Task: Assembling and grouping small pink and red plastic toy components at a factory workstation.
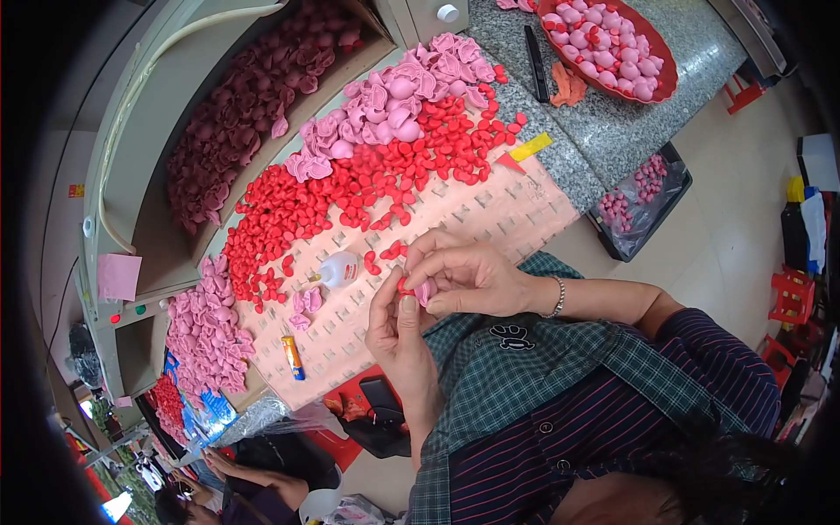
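Observation:
Both hands meet over the near edge of the worktable. My left hand [404, 341] pinches a small red rounded piece [405, 287] between thumb and fingers. Right against it, my right hand [477, 278] has its fingers closed on a small pink piece [425, 291]; whether the two pieces are joined I cannot tell. Just beyond the hands lie a few loose red pieces [372, 262]. A white squeeze bottle [339, 269] rests on its side there, with some pink frilled pieces [306, 302] beside it.
A heap of red pieces [297, 206] and piles of pink frilled pieces [385, 109] cover the table's far side. An orange-yellow tube [293, 357] lies at left. A red bowl [669, 79] of pink balls stands on the granite counter [604, 122]. Another person's arm [254, 472] shows lower left.

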`<state>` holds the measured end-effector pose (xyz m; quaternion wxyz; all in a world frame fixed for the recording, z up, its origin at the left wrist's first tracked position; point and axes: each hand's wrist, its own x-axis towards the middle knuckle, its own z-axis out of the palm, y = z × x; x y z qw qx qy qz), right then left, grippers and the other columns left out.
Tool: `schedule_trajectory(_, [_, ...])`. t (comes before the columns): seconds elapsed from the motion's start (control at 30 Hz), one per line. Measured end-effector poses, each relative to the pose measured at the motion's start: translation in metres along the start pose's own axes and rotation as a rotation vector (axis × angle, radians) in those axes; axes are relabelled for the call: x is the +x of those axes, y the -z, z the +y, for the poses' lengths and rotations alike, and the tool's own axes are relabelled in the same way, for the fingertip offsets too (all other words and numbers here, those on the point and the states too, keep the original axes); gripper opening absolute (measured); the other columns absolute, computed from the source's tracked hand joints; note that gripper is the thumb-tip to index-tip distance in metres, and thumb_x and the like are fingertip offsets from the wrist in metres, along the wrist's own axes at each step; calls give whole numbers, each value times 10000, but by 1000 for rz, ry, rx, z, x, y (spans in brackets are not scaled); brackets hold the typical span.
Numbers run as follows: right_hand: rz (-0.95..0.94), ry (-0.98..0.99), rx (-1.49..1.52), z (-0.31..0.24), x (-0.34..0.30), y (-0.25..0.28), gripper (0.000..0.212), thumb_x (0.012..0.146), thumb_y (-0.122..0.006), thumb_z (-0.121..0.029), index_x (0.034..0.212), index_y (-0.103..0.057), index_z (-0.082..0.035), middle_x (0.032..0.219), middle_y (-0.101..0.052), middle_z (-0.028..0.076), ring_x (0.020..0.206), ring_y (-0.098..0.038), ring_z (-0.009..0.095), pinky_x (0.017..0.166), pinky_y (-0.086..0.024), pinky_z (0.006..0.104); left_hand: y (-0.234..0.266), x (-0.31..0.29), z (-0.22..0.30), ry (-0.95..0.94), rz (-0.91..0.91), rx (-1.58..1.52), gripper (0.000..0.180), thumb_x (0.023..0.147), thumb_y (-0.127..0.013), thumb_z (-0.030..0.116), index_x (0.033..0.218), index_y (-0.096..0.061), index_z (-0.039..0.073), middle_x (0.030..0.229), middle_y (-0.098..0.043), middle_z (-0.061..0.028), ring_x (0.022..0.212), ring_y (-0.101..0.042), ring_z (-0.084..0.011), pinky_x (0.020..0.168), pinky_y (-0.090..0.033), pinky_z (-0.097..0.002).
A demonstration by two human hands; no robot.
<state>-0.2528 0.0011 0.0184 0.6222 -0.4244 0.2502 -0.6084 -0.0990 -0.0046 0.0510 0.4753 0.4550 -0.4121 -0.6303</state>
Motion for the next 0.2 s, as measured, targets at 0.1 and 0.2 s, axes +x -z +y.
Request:
schedule_trajectory(0.1, [24,-25,-46,-4,-3,-2,252,916,-603,87,1162,-631,40,1256,-463,89,1056,-551,115,881,-491,249,4,-1,-1,14,-21,25,347,992,-598,69,1321,-576,-39,1087,-681,-91,975,-630,-101,880,-500,-240])
schedule_trajectory(0.2, [51,-113,74,-3,-5,-5,396,928,-620,54,1313,-546,-2,1287,-464,102,1117,-569,137,868,-495,252,7,-2,-5,64,0,-26,354,990,-607,80,1330,-582,-16,1061,-688,-67,958,-637,-103,872,-491,-213])
